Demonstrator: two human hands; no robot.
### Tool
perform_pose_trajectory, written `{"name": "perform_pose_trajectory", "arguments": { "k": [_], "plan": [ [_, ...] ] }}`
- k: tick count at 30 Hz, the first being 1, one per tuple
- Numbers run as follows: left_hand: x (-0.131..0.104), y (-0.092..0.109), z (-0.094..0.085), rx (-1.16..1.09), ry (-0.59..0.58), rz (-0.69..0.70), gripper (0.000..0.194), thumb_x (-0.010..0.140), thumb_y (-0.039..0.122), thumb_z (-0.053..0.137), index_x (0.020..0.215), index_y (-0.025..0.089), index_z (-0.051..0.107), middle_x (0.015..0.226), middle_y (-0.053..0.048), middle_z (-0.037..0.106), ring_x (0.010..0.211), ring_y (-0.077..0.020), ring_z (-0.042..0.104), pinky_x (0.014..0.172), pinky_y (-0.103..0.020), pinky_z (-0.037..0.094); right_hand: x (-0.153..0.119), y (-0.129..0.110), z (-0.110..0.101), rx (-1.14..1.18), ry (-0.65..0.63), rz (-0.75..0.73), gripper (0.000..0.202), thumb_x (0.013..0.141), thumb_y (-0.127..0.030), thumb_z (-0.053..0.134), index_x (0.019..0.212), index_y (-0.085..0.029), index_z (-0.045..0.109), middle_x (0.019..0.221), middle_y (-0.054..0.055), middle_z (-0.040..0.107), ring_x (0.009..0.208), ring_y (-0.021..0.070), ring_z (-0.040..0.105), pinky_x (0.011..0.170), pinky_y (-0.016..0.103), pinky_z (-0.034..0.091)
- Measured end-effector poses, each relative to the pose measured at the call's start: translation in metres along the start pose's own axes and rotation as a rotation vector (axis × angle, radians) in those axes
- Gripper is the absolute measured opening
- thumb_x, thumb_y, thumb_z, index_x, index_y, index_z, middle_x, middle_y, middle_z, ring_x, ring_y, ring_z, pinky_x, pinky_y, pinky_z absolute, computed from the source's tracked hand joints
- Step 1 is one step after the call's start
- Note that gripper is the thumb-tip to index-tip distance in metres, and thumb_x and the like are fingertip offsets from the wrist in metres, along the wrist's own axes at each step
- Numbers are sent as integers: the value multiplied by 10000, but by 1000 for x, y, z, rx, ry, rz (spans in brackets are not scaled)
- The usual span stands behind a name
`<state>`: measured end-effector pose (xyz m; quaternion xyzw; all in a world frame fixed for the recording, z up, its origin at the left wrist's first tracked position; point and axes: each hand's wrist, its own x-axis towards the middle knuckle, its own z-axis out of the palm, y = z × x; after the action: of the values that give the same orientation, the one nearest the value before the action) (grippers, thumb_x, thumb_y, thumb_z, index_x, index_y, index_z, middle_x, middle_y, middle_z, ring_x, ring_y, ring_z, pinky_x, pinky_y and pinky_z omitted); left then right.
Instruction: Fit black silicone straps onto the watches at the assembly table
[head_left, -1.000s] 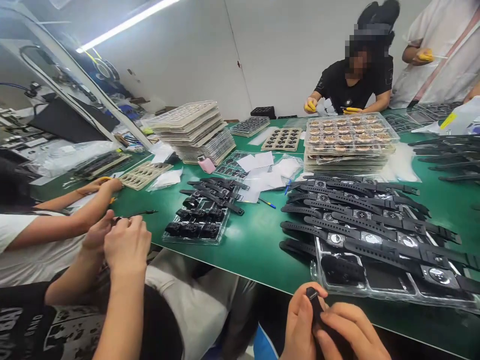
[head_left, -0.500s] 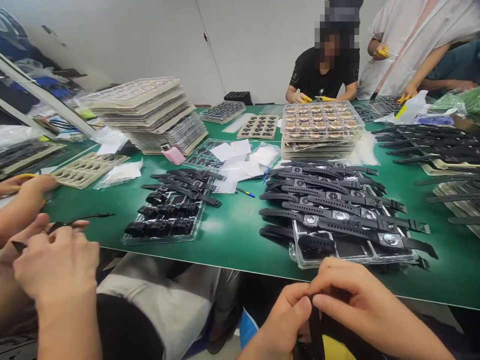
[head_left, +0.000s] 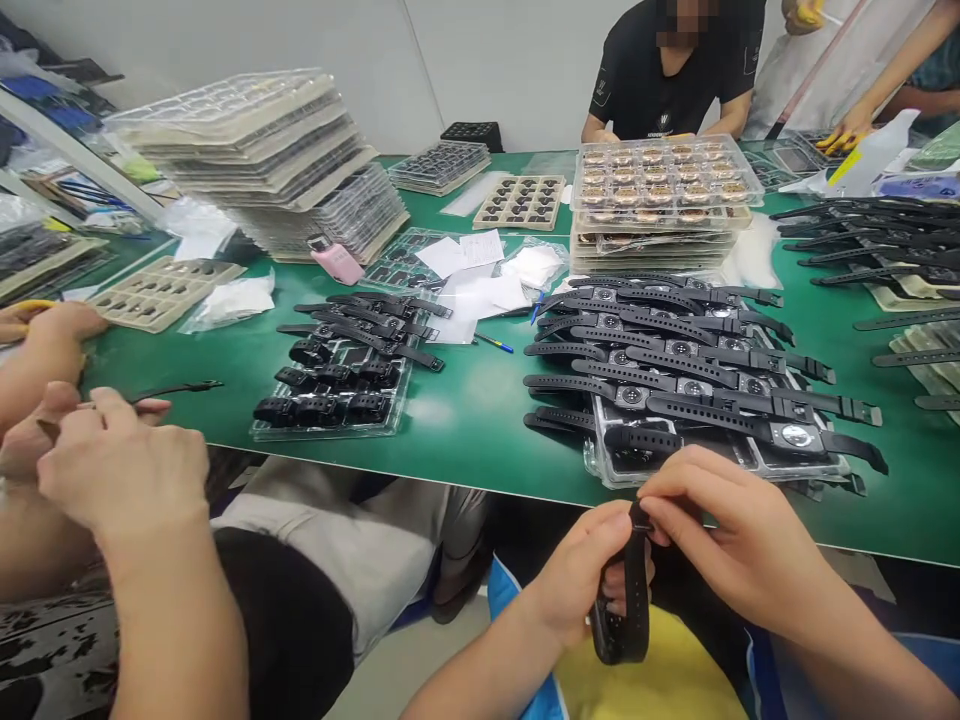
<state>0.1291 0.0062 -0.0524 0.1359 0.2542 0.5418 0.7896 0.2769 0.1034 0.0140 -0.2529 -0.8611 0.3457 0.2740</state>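
Below the near edge of the green surface (head_left: 480, 430): black watch (head_left: 636, 600) hanging in a loop, strap end pinched at top by both hands. Left hand (head_left: 589, 560) grips from one side, right hand (head_left: 705, 510) closed on the strap tip. Yellow cloth (head_left: 652, 670) behind it. On surface: strapped watches (head_left: 694, 390) laid across clear trays, smaller tray of looped watches (head_left: 322, 410) to the left.

watches (head_left: 681, 385) on trays (head_left: 604, 468), right | pen (head_left: 496, 343) left of them | tray stack (head_left: 251, 150), left rear
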Motion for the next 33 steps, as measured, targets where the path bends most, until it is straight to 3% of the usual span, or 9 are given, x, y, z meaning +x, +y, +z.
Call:
{"name": "perform_pose_trajectory", "arguments": {
  "k": [9,14,17,22,26,31,33],
  "plan": [
    [5,-10,3,-193,-33,-17,422,882,559,792,865,177,614,507,120,338,435,-59,180,436,-178,210,4,0,15,-104,226,132,177,1063,-241,538,896,-251,595,821,15,670,691,174,650,588,260,524],
    [7,-19,-3,-200,-108,-1,447,921,612,706,866,174,635,576,49,495,540,-124,501,581,-258,538,-2,-6,21,14,173,257,182,1090,-288,511,937,-255,604,677,-41,674,543,130,664,552,217,529],
    [7,-24,-7,-220,-156,-20,431,967,598,639,905,171,645,596,26,551,551,-149,593,556,-296,614,-4,-5,22,72,199,314,167,1086,-320,530,947,-257,600,643,-56,665,502,122,658,506,202,508],
    [5,-24,-10,-227,-179,-62,420,962,608,651,951,189,631,606,30,589,498,-126,604,488,-264,626,-2,-2,24,48,277,300,129,1064,-301,546,957,-253,600,720,-18,704,567,143,696,479,199,507],
    [5,-26,-13,-240,-208,-85,405,981,597,622,983,192,633,626,26,601,472,-120,600,428,-213,580,0,-9,28,79,321,389,125,1065,-287,536,960,-251,593,707,-35,671,534,126,647,463,192,486],
    [6,-31,-18,-292,-258,-44,396,1048,536,522,1002,168,659,607,12,583,450,-131,590,332,-159,494,-1,-11,32,116,415,444,126,1053,-309,565,945,-253,597,688,-48,627,533,122,595,463,195,455],
    [7,-29,-17,-289,-249,-15,368,1046,512,534,1008,170,665,614,9,592,451,-133,594,328,-160,489,-5,-6,32,223,383,442,124,1059,-346,579,995,-250,624,673,-52,616,531,119,587,490,198,470]
  ]
}}
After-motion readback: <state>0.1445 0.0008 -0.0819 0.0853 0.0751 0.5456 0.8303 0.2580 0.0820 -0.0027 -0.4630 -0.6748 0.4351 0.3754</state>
